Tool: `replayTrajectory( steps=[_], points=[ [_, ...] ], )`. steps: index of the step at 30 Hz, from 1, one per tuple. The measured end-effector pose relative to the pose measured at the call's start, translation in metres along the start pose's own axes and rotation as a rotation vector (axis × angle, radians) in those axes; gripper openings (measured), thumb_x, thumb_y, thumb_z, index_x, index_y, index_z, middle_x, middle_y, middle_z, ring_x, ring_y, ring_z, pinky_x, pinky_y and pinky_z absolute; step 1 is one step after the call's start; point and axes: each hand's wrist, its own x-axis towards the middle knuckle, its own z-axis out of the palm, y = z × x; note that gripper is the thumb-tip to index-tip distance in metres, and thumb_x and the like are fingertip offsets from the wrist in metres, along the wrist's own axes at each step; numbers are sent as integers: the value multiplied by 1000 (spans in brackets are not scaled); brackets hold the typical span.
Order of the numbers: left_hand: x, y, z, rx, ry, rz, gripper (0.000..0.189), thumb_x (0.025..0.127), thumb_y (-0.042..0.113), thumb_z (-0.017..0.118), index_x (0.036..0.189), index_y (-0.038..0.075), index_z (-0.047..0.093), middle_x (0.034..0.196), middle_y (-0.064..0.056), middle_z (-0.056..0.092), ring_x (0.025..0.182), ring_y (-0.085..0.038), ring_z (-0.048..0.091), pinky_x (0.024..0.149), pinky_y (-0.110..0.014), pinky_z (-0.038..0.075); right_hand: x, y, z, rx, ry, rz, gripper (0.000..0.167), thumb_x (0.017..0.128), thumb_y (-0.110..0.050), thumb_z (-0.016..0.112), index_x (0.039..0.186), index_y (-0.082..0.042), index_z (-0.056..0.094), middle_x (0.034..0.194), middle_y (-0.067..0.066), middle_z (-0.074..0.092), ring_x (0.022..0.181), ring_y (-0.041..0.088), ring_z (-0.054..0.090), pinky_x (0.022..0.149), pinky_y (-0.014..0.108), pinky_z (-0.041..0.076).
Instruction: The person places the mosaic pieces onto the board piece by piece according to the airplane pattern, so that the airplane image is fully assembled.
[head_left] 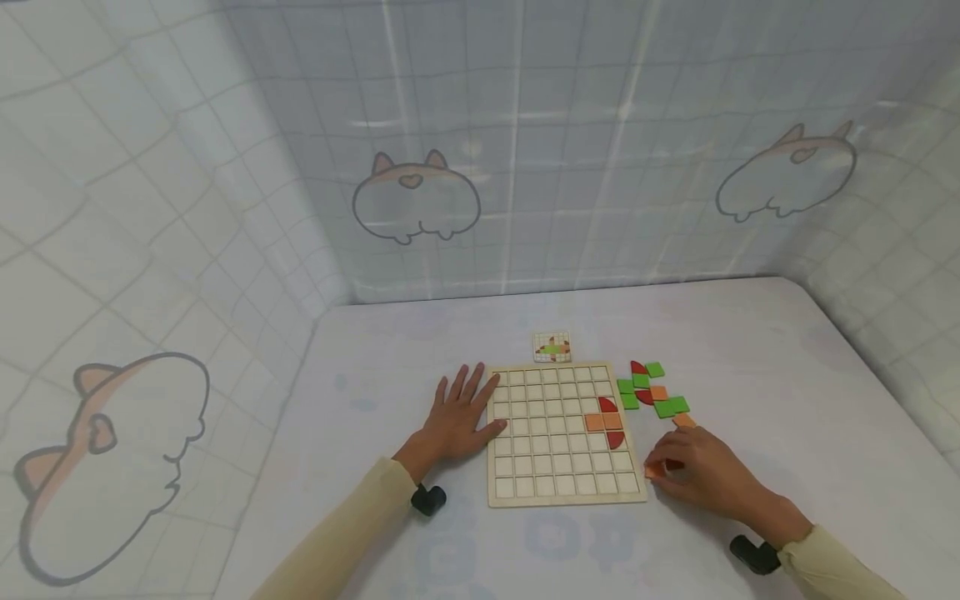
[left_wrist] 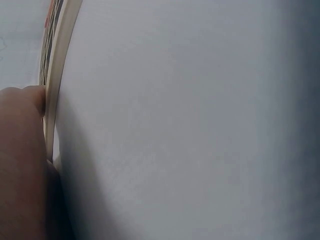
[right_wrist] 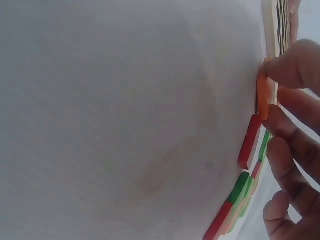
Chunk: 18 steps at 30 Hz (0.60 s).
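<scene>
A wooden grid board (head_left: 553, 445) lies flat on the table, with two orange square tiles (head_left: 603, 422) between two red quarter-round tiles (head_left: 607, 405) in its right-hand cells. My left hand (head_left: 454, 418) is spread at the left edge of the board, thumb and forefinger reaching onto the rim. Just off the lower right edge, my right hand (head_left: 699, 472) pinches an orange tile (right_wrist: 263, 92) between thumb and fingers. Part of that tile is hidden by the fingertips in the head view.
Right of the board lie several loose green tiles (head_left: 664, 409), with red and orange ones among them. Another orange tile (head_left: 683, 421) is close above the right hand. A small pattern card (head_left: 540, 353) sits beyond the board's far edge. Patterned fabric walls (head_left: 525, 208) surround the table.
</scene>
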Motion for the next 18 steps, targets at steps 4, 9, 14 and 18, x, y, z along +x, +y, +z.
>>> replayTrajectory(
  steps=[4, 9, 14, 18],
  points=[
    [0, 0, 1, 8, -1, 0, 82, 95, 72, 22, 160, 23, 8, 164, -7, -3, 149, -32, -6, 113, -59, 1, 4, 0, -1, -17, 14, -16, 18, 70, -20, 87, 83, -26, 76, 80, -25, 59, 74, -3, 48, 82, 37, 51],
    [-1, 2, -1, -7, -9, 9, 83, 96, 71, 24, 160, 22, 8, 164, -8, -3, 149, -33, -6, 113, -60, 1, 3, -3, -5, -8, -78, -45, 16, 73, -30, 85, 84, -33, 74, 86, -26, 57, 79, -1, 48, 72, 30, 49],
    [-1, 2, -3, 1, -12, 6, 82, 96, 71, 22, 160, 22, 7, 164, -8, -4, 149, -33, -6, 113, -60, 1, -2, -7, -18, 26, -267, 54, 25, 71, -46, 86, 91, -37, 74, 92, -27, 55, 88, 3, 52, 80, 38, 51],
    [-1, 1, -3, 6, -7, 3, 82, 96, 71, 23, 160, 22, 8, 164, -8, -3, 149, -33, -5, 113, -60, 2, -6, -6, -24, 99, -336, 114, 27, 71, -39, 88, 94, -37, 75, 95, -27, 57, 91, 5, 53, 80, 35, 52]
  ],
)
